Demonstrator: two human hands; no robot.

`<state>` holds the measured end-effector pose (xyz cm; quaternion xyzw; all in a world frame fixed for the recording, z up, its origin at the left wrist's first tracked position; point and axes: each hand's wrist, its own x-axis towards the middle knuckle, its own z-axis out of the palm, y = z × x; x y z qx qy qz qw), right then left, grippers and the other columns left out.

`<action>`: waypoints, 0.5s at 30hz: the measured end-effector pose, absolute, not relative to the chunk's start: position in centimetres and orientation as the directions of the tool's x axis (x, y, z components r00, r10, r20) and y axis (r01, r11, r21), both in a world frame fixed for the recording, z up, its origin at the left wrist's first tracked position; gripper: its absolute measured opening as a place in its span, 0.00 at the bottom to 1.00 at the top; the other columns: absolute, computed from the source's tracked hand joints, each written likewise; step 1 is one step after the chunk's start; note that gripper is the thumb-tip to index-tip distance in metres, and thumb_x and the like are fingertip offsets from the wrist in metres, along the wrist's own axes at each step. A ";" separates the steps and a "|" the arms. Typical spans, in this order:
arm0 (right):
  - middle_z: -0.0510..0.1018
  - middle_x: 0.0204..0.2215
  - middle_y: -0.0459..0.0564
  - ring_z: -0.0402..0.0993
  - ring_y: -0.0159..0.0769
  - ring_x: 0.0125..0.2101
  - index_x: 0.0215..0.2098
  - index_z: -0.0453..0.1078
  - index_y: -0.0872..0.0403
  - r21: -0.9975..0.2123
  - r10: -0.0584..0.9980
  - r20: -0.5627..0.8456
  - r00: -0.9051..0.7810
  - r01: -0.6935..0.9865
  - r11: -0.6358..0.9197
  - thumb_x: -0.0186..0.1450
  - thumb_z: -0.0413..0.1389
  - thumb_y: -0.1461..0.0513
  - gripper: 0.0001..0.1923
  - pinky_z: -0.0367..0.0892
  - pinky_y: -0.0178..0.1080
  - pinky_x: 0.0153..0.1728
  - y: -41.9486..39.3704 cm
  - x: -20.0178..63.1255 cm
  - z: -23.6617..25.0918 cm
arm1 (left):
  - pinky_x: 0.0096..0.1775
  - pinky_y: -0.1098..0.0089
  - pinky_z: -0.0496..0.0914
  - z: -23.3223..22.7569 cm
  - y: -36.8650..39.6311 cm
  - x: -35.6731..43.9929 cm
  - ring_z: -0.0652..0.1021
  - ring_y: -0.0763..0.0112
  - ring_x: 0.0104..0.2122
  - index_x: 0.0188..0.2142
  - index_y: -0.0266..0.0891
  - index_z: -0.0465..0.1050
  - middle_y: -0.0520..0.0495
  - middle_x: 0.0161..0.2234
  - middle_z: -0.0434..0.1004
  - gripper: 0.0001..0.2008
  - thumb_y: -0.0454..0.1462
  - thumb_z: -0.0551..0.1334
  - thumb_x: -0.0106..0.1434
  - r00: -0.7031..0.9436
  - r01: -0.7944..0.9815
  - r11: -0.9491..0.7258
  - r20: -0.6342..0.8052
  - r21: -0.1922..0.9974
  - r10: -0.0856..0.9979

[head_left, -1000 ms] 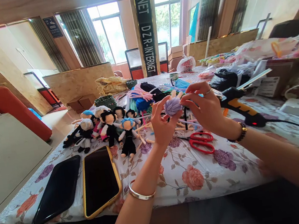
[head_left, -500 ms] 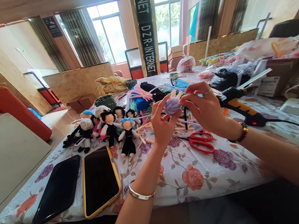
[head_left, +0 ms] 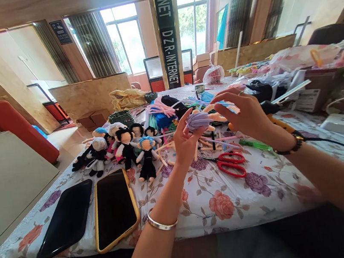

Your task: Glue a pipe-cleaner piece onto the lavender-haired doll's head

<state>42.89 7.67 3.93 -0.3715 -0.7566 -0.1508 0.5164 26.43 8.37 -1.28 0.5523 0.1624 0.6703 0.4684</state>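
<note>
In my left hand (head_left: 186,137) is a small doll's head with lavender pipe-cleaner hair (head_left: 198,120), pinched between thumb and fingers. Peach-coloured limbs (head_left: 217,116) stick out from it to the right. My right hand (head_left: 247,115) is just right of these limbs, its fingers curved and apart, with nothing visibly held. Below the hands lie red-handled scissors (head_left: 231,164) on the flowered tablecloth (head_left: 200,211). A black and yellow glue gun (head_left: 279,123) is partly hidden behind my right hand. Under that wrist lies a green tool (head_left: 256,144).
Several finished dolls (head_left: 126,146) are grouped on the left. Two phones (head_left: 115,211) lie in front of them. Bundles of coloured pipe cleaners (head_left: 164,110) and loose peach pieces (head_left: 206,143) are behind the hands. A white power strip (head_left: 342,125) and bags (head_left: 297,60) are on the right.
My right hand has moved right, away from the lavender hair, and its fingers have spread. The doll's head has turned in my left hand, so its limbs now point right.
</note>
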 end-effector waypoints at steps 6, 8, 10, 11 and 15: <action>0.80 0.39 0.51 0.76 0.39 0.37 0.47 0.73 0.52 -0.286 0.701 0.583 -0.409 0.705 0.649 0.65 0.50 0.50 0.21 0.68 0.40 0.37 7.4 44.6 5.1 | 0.44 0.60 0.73 -1.8 8.9 26.2 0.75 0.64 0.44 0.54 0.48 0.67 0.48 0.46 0.74 0.32 0.39 0.70 0.48 0.168 -0.475 -0.414 0.542 0.776 0.823; 0.79 0.43 0.51 0.75 0.40 0.42 0.49 0.71 0.53 -0.345 0.742 0.499 -0.448 0.683 0.644 0.63 0.51 0.47 0.24 0.69 0.42 0.43 7.1 44.8 5.3 | 0.44 0.61 0.73 -1.8 8.8 26.2 0.75 0.65 0.42 0.55 0.47 0.67 0.48 0.44 0.75 0.32 0.39 0.69 0.49 0.176 -0.480 -0.396 0.528 0.783 0.830; 0.78 0.46 0.51 0.75 0.41 0.44 0.50 0.71 0.54 -0.383 0.739 0.478 -0.475 0.644 0.662 0.60 0.54 0.46 0.27 0.69 0.44 0.48 7.0 44.9 5.4 | 0.43 0.63 0.73 -1.7 8.6 26.2 0.75 0.67 0.40 0.54 0.47 0.68 0.49 0.42 0.76 0.31 0.39 0.69 0.49 0.190 -0.490 -0.375 0.516 0.787 0.835; 0.77 0.46 0.51 0.75 0.41 0.45 0.51 0.71 0.54 -0.391 0.730 0.475 -0.491 0.626 0.675 0.59 0.55 0.47 0.27 0.69 0.44 0.49 7.0 44.9 5.4 | 0.42 0.64 0.73 -1.6 8.6 26.2 0.76 0.67 0.39 0.54 0.48 0.68 0.49 0.41 0.76 0.31 0.39 0.69 0.49 0.197 -0.497 -0.364 0.511 0.788 0.837; 0.77 0.48 0.50 0.75 0.40 0.45 0.53 0.69 0.53 -0.378 0.685 0.473 -0.554 0.574 0.726 0.58 0.57 0.48 0.28 0.69 0.43 0.50 7.0 44.9 5.4 | 0.43 0.64 0.73 -1.4 8.3 26.3 0.76 0.68 0.38 0.54 0.49 0.68 0.50 0.39 0.77 0.31 0.40 0.69 0.49 0.204 -0.521 -0.344 0.505 0.781 0.839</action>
